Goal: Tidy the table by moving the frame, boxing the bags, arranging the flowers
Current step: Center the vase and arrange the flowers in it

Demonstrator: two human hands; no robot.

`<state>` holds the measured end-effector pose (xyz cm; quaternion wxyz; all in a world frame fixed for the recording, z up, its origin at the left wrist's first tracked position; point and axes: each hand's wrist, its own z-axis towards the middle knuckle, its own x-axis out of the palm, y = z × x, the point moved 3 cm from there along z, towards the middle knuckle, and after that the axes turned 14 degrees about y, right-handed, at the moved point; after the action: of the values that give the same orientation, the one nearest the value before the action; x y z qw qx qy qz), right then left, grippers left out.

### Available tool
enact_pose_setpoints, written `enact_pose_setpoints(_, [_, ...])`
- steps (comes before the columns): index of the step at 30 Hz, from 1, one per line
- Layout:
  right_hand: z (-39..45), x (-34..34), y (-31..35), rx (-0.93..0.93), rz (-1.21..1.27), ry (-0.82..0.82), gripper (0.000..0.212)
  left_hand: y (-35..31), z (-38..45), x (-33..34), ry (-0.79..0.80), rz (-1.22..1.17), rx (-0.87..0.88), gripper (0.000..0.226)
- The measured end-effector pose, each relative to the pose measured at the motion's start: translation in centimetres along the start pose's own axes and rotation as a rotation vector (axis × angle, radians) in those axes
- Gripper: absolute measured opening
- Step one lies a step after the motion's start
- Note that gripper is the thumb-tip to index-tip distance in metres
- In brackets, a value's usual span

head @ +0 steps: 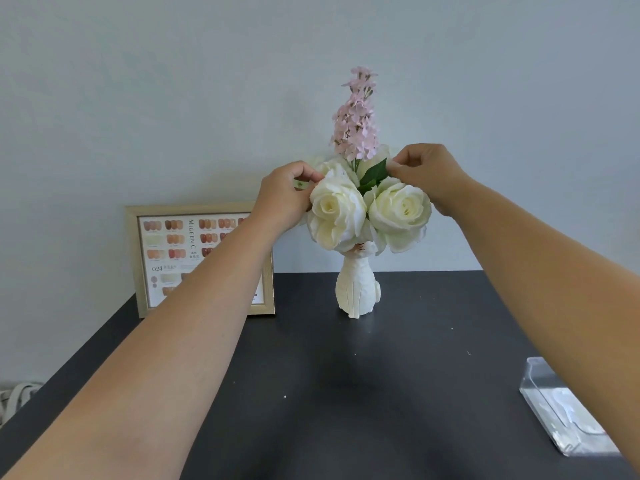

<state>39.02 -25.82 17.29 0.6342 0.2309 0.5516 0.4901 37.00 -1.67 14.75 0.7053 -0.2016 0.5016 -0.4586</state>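
Between both hands' fingers (pixel 313 176), white roses (pixel 370 211) stand pinched.

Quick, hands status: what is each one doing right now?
Left hand: fingers closed, pinching the petals of the left white rose.
Right hand: fingers closed, pinching the tip of the green leaf.

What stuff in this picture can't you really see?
- Frame, head view: its right part is hidden behind the left forearm, and the small print is too tiny to read.
- Clear box: the right arm and picture edge cut it off; contents unclear.
- Vase: the white roses cover its mouth, so the stems are unseen.
- Left hand and right hand: fingertips are tucked among petals.
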Motion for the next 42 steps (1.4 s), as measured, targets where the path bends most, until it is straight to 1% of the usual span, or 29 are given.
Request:
enact_pose_setpoints(3, [-0.1, -0.6, -0.3, 0.038, -0.052, 0.028, 0.012, 0.4, -0.2, -0.2, 0.017, -0.058, 0.009, 0.009])
enact_pose_setpoints(4, [-0.2, -0.9, -0.4, 0.058, -0.046, 0.041, 0.015, 0.6, -0.3, -0.3, 0.015, -0.079, 0.013, 0.007])
enact_pose_setpoints(5, [-0.2, -1.1, -0.5, 0.083, -0.020, 0.058, 0.023, 1.0, -0.4, -0.5, 0.003, -0.099, 0.015, 0.008])
enact_pose_setpoints(6, [-0.2, -1.3, -0.6, 0.102, 0.024, 0.068, 0.028, 1.5, -0.4, -0.8, -0.020, -0.121, 0.011, 0.012])
enact_pose_setpoints(7, [-0.1, -1.6, -0.6, 0.105, 0.075, 0.063, 0.027, 2.1, -0.4, -1.1, -0.058, -0.138, -0.003, 0.018])
enact_pose_setpoints(9, [0.3, -2.1, -0.5, 0.097, 0.180, 0.027, 0.021, 3.2, -0.6, -1.7, -0.144, -0.147, -0.051, 0.028])
enact_pose_setpoints(11, [0.9, -2.4, -0.5, 0.120, 0.248, 0.004, 0.026, 4.1, -0.6, -1.9, -0.160, -0.156, -0.113, 0.037])
enact_pose_setpoints(12, [1.2, -2.4, -0.4, 0.134, 0.221, 0.012, 0.028, 4.4, -0.5, -1.7, -0.135, -0.166, -0.139, 0.041])
enact_pose_setpoints(15, [2.4, -1.5, -0.1, 0.160, 0.022, 0.092, 0.034, 4.6, 0.1, -1.0, -0.029, -0.186, -0.185, 0.048])
enact_pose_setpoints(18, [3.2, -0.6, 0.4, 0.182, -0.097, 0.172, 0.024, 4.3, 0.8, -0.1, 0.054, -0.149, -0.175, 0.052])
enact_pose_setpoints(20, [3.5, -0.3, 0.6, 0.178, -0.147, 0.183, 0.027, 4.0, 1.2, 0.5, 0.092, -0.180, -0.185, 0.060])
enact_pose_setpoints(21, [3.7, -0.3, 0.6, 0.178, -0.150, 0.172, 0.030, 4.0, 1.3, 0.7, 0.108, -0.219, -0.201, 0.064])
enact_pose_setpoints(22, [3.8, -0.3, 0.6, 0.173, -0.141, 0.166, 0.029, 4.0, 1.4, 1.0, 0.123, -0.259, -0.216, 0.066])
enact_pose_setpoints(24, [3.8, -0.1, 0.5, 0.143, -0.132, 0.182, 0.017, 3.7, 1.6, 1.3, 0.145, -0.328, -0.228, 0.067])
enact_pose_setpoints(27, [3.6, 0.2, 0.5, 0.086, -0.184, 0.204, 0.023, 3.4, 1.8, 1.8, 0.160, -0.445, -0.243, 0.066])
enact_pose_setpoints(29, [3.6, 0.4, 0.6, 0.065, -0.196, 0.221, 0.019, 3.3, 1.9, 2.0, 0.168, -0.493, -0.252, 0.071])
enact_pose_setpoints(31, [3.5, 0.6, 0.5, 0.051, -0.225, 0.247, 0.013, 3.1, 1.9, 2.0, 0.171, -0.493, -0.258, 0.075])
enact_pose_setpoints(33, [3.4, 0.8, 0.3, 0.060, -0.254, 0.252, 0.017, 3.0, 1.7, 2.0, 0.183, -0.470, -0.256, 0.072])
enact_pose_setpoints(35, [3.2, 0.8, 0.2, 0.063, -0.255, 0.247, 0.025, 3.0, 1.5, 2.0, 0.207, -0.458, -0.250, 0.069])
enact_pose_setpoints(36, [3.1, 0.7, 0.2, 0.052, -0.248, 0.235, 0.025, 3.1, 1.4, 1.8, 0.213, -0.447, -0.247, 0.069])
enact_pose_setpoints(38, [3.1, 0.4, 0.3, 0.038, -0.174, 0.187, 0.006, 3.3, 1.1, 1.5, 0.216, -0.421, -0.230, 0.074])
enact_pose_setpoints(40, [3.1, -0.2, 0.8, 0.003, -0.064, 0.137, 0.045, 3.3, 1.0, 1.1, 0.187, -0.421, -0.185, 0.074])
enact_pose_setpoints(41, [3.3, -0.6, 1.2, -0.027, -0.023, 0.124, 0.062, 3.2, 1.0, 0.8, 0.152, -0.421, -0.149, 0.072])
enact_pose_setpoints(42, [3.3, -0.9, 1.7, -0.068, 0.007, 0.132, 0.073, 2.9, 1.0, 0.5, 0.110, -0.411, -0.111, 0.071])
